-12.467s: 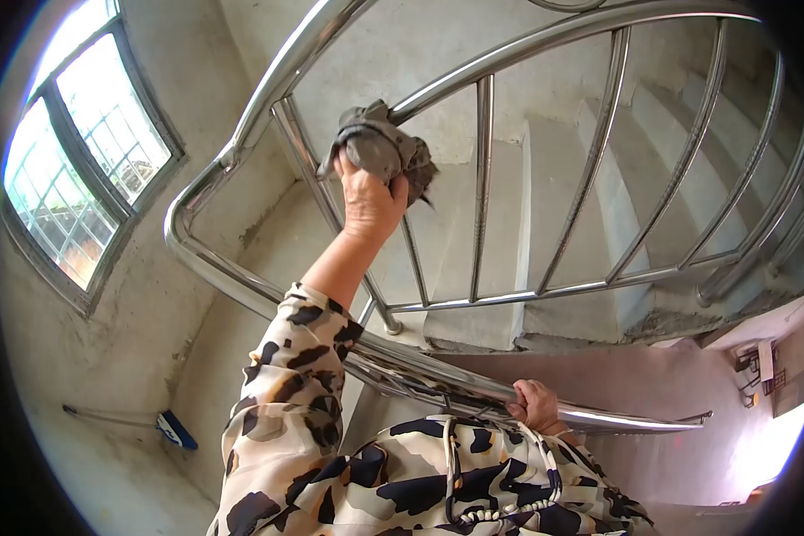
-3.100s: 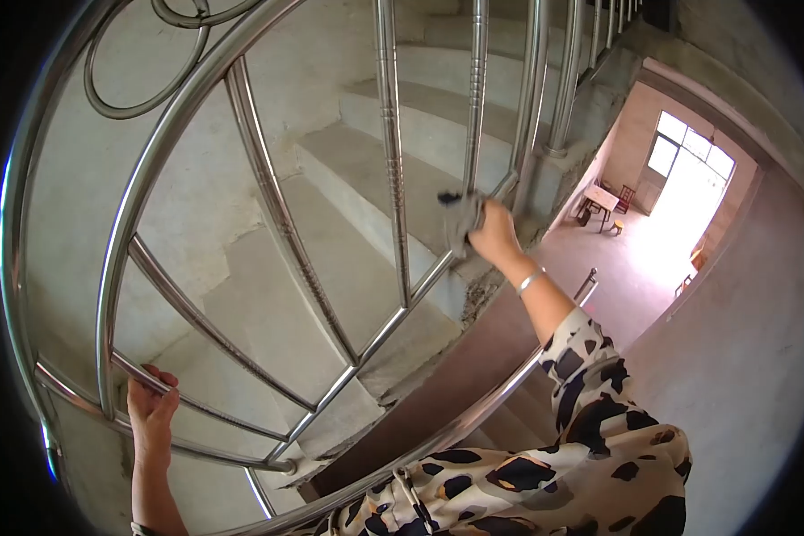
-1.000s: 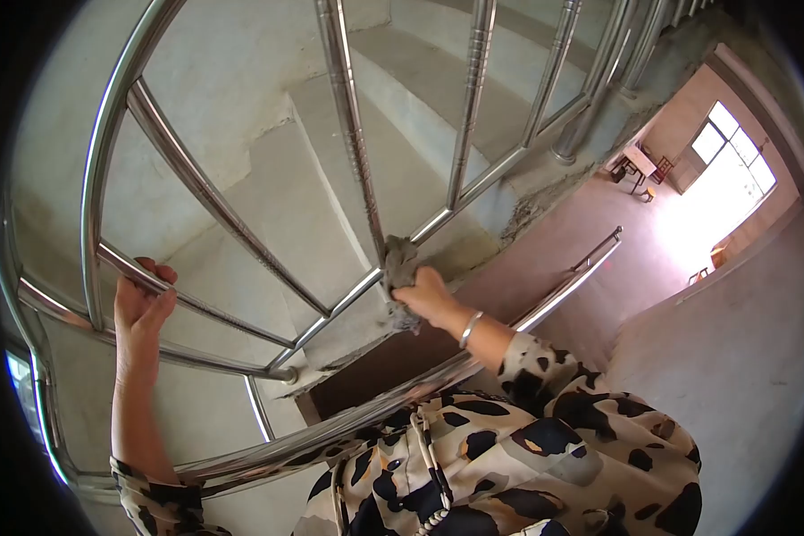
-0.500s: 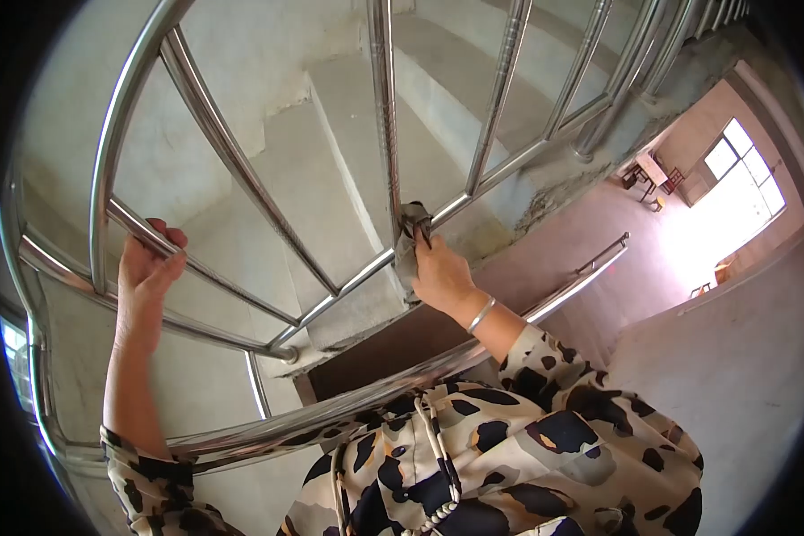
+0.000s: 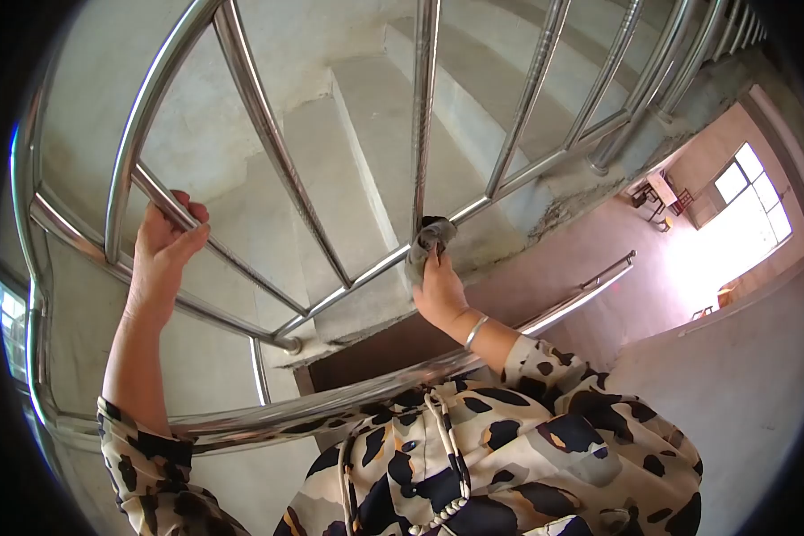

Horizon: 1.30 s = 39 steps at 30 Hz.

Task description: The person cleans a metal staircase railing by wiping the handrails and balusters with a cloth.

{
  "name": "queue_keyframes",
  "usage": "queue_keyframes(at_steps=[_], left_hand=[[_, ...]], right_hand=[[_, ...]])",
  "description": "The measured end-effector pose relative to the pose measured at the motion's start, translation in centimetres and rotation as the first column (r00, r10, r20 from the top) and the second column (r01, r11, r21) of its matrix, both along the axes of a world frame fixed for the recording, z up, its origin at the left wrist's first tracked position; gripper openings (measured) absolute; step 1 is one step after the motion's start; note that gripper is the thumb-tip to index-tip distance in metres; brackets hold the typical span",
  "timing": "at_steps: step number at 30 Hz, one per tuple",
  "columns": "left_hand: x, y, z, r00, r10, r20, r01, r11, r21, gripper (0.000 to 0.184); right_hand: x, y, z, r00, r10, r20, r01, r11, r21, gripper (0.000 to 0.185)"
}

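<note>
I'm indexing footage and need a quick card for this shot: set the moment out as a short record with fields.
Place: stairway with bare steps
Left hand: gripping a slanting metal bar
Right hand: holding a grey cloth
Cloth position: against the lower rail, at the foot of an upright bar; whether it wraps fully around is hidden
Worn: blotch-patterned top, silvery bracelet
Background: a room below with a small table
</note>
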<state>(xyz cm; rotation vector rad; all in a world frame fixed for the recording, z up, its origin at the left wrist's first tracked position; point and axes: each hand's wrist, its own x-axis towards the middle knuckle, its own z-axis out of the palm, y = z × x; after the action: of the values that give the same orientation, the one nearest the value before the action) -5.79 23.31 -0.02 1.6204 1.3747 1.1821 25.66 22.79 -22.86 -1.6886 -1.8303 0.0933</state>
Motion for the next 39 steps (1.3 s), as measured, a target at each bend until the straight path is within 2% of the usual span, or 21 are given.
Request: queue_keyframes(at_steps=[1, 5, 7, 8, 9, 10, 13, 15, 17, 19, 21, 25, 27, 29, 31, 32, 33, 34, 35, 37, 39], left_hand=[[0.0, 0.0, -0.1, 1.000, 0.001, 0.000, -0.001, 1.000, -0.006, 0.039], [0.1, -0.2, 0.2, 1.000, -0.018, -0.006, 0.018, 1.000, -0.017, 0.041], [0.1, -0.1, 0.0, 1.000, -0.009, 0.001, 0.009, 1.000, -0.006, 0.041], [0.1, 0.0, -0.1, 1.000, 0.003, -0.017, -0.003, 1.000, 0.010, 0.041], [0.0, 0.0, -0.2, 0.999, 0.017, -0.034, -0.016, 1.000, 0.023, 0.040], [-0.1, 0.1, -0.4, 0.998, 0.026, -0.055, -0.025, 0.999, 0.025, 0.040], [-0.1, 0.2, -0.2, 0.998, 0.014, -0.067, -0.016, 0.999, -0.028, 0.038], [-0.3, 0.2, -0.3, 0.998, 0.001, -0.069, -0.002, 1.000, -0.018, 0.038], [-0.5, 0.3, -0.2, 0.998, -0.014, -0.062, 0.013, 1.000, -0.008, 0.038], [-0.7, 0.3, -0.4, 0.998, -0.042, -0.055, 0.042, 0.999, 0.001, 0.038], [-0.9, 0.3, -0.5, 0.998, -0.053, -0.030, 0.053, 0.999, -0.013, 0.038], [-0.9, 0.1, 0.1, 0.996, -0.086, -0.020, 0.085, 0.995, -0.044, 0.039], [-0.6, 0.0, 0.2, 0.997, -0.072, -0.001, 0.071, 0.996, -0.044, 0.038], [-0.4, -0.1, 0.1, 0.999, -0.043, -0.013, 0.042, 0.998, -0.039, 0.038], [-0.1, -0.1, 0.1, 0.999, -0.030, -0.019, 0.029, 0.998, -0.049, 0.038], [-0.1, -0.1, 0.2, 1.000, -0.011, -0.023, 0.010, 0.999, -0.036, 0.038], [-0.1, -0.2, 0.1, 1.000, -0.007, -0.024, 0.006, 0.999, -0.038, 0.038], [-0.1, -0.2, 0.1, 1.000, -0.010, -0.018, 0.009, 0.999, -0.039, 0.038], [-0.1, -0.1, 0.2, 1.000, -0.014, -0.014, 0.013, 0.999, -0.036, 0.038], [-0.2, -0.1, 0.2, 1.000, -0.019, -0.021, 0.019, 1.000, -0.024, 0.038], [-0.7, 0.1, -0.5, 0.999, -0.027, -0.026, 0.027, 1.000, -0.008, 0.039]], right_hand=[[-0.9, -0.5, -0.5, 0.983, -0.046, -0.177, 0.046, 0.999, -0.005, 0.040], [2.1, -1.5, 0.3, 0.980, 0.060, -0.188, -0.079, 0.992, -0.096, 0.039], [4.2, -3.1, 0.2, 0.512, -0.161, -0.844, -0.390, 0.832, -0.395, 0.034], [5.3, -2.9, 0.2, 0.515, -0.158, -0.843, -0.397, 0.827, -0.398, 0.034], [6.5, -2.4, 0.2, 0.056, -0.299, -0.953, -0.405, 0.865, -0.295, 0.031], [7.3, -2.0, -0.1, -0.423, -0.363, -0.830, -0.355, 0.909, -0.217, 0.029], [7.0, 1.6, -1.1, -0.533, -0.238, -0.812, -0.382, 0.924, -0.020, 0.025], [1.8, 1.7, -1.6, -0.512, -0.400, -0.760, -0.351, 0.905, -0.240, 0.020], [-3.9, 0.9, -3.8, -0.329, -0.499, -0.802, -0.466, 0.824, -0.322, 0.018], [-8.4, -0.1, -4.5, -0.176, -0.628, -0.758, -0.750, 0.585, -0.310, 0.011], [-11.4, -0.6, -2.3, 0.101, -0.573, -0.814, -0.810, 0.427, -0.401, 0.004], [-9.5, 1.5, -1.9, -0.113, -0.757, -0.643, -0.840, 0.419, -0.344, 0.015], [-5.5, 3.1, -2.7, -0.357, -0.685, -0.635, -0.747, 0.618, -0.246, 0.022], [-2.0, 3.8, -1.7, -0.349, -0.566, -0.747, -0.582, 0.756, -0.300, 0.022], [-0.8, 2.6, 3.0, -0.142, -0.213, -0.967, -0.472, 0.873, -0.123, 0.022], [-1.0, 2.4, 4.6, -0.138, -0.216, -0.967, -0.475, 0.871, -0.127, 0.022], [-1.2, 2.0, 6.0, 0.399, 0.086, -0.913, -0.350, 0.935, -0.065, 0.022], [-1.4, 1.9, 6.6, 0.818, 0.276, -0.504, -0.276, 0.958, 0.076, 0.022], [-1.8, 1.9, 5.9, 0.816, 0.278, -0.507, -0.275, 0.958, 0.081, 0.022], [-3.2, 1.9, 3.1, 0.944, 0.199, 0.265, -0.171, 0.977, -0.126, 0.022], [-4.7, 1.2, -0.3, 0.938, 0.224, 0.264, -0.180, 0.967, -0.181, 0.026]])
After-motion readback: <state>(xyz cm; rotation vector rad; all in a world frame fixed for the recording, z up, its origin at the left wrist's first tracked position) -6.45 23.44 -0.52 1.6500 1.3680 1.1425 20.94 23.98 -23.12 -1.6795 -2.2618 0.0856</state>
